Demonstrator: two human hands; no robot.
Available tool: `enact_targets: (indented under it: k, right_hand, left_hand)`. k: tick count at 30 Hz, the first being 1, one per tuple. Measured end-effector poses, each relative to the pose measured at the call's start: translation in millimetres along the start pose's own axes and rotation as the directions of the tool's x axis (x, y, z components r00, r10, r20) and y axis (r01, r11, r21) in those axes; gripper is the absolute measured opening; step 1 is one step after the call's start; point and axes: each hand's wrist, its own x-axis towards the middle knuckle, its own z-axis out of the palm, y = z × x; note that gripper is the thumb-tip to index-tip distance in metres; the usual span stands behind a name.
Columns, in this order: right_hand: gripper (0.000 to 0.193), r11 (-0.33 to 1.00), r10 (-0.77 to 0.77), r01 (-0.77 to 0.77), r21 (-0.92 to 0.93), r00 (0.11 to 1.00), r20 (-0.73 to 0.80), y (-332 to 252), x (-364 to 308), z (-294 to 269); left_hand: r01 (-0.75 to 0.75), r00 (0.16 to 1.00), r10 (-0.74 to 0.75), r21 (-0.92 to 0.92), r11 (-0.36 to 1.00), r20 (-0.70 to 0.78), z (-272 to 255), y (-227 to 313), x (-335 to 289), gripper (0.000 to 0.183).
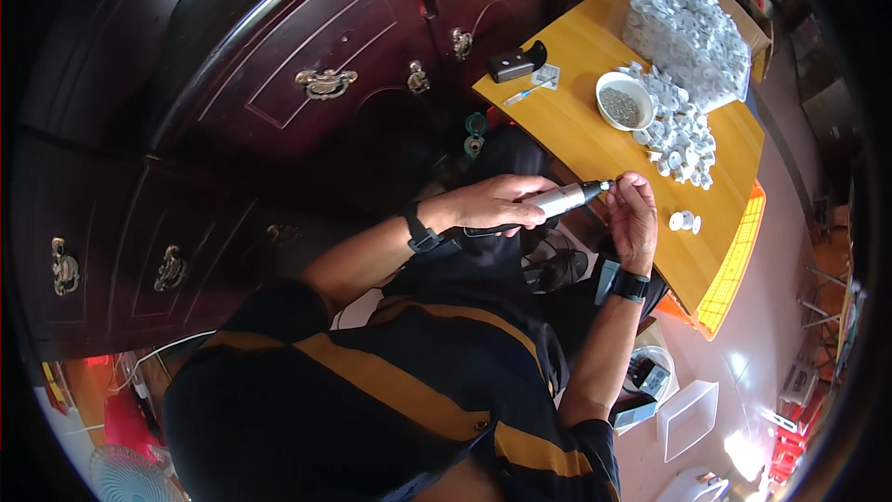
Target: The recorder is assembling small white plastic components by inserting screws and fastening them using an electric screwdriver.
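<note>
By the edge of the yellow wooden table (pixel 571 125): a person in a dark shirt (pixel 446 335) with mustard stripes has both hands up in front of them.
Left hand (pixel 514 202): closed around the silver-and-black hand tool (pixel 563 200), fingers wrapped over its rear part.
Hand tool: held aslant, its narrow black end pointing toward the right hand (pixel 634 214), near the table's edge.
Right hand: fingers curled, fingertips drawn together right at the tool's tip; I cannot tell whether they pinch something small.
Wrists: a black band (pixel 423 231) on the left, another black band (pixel 632 286) on the right.
Loose white pieces (pixel 686 221): lying on the table, just beyond the right hand.
White bowl (pixel 618 80): farther up the table, holding small metallic bits (pixel 620 108).
White heap (pixel 683 141): spread beside the bowl, below a full clear bag (pixel 692 37).
Black case (pixel 511 64): at the far left corner.
Orange crate (pixel 741 265): under the table's right side.
</note>
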Motion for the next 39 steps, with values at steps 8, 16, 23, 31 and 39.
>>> enact_targets:
  k: [8,16,23,31,39]
  right_hand:
    - [0.011,0.996,0.018,-0.017,0.088,1.0,-0.009,-1,0,-3]
    - [0.012,0.989,0.008,-0.002,0.149,0.999,-0.038,1,2,-11]
    - [0.013,0.986,-0.029,0.036,0.16,0.999,-0.046,-1,2,-11]
    - [0.013,0.994,-0.01,0.011,0.108,1.0,-0.012,-2,0,-11]
    - [0.013,0.994,-0.007,0.006,0.105,1.0,0.008,1,1,-10]
  left_hand:
    - [-0.208,0.958,0.28,0.529,0.823,-0.059,7,3,-2,0.056]
    - [-0.116,0.955,0.28,0.75,0.652,-0.096,20,14,-2,0.06]
    - [-0.151,0.958,0.267,0.609,0.779,-0.104,14,3,5,0.058]
    - [-0.175,0.97,0.233,0.48,0.86,-0.063,10,-9,6,0.054]
    - [-0.017,1.0,0.017,-0.002,1.0,-0.004,9,-5,6,0.055]
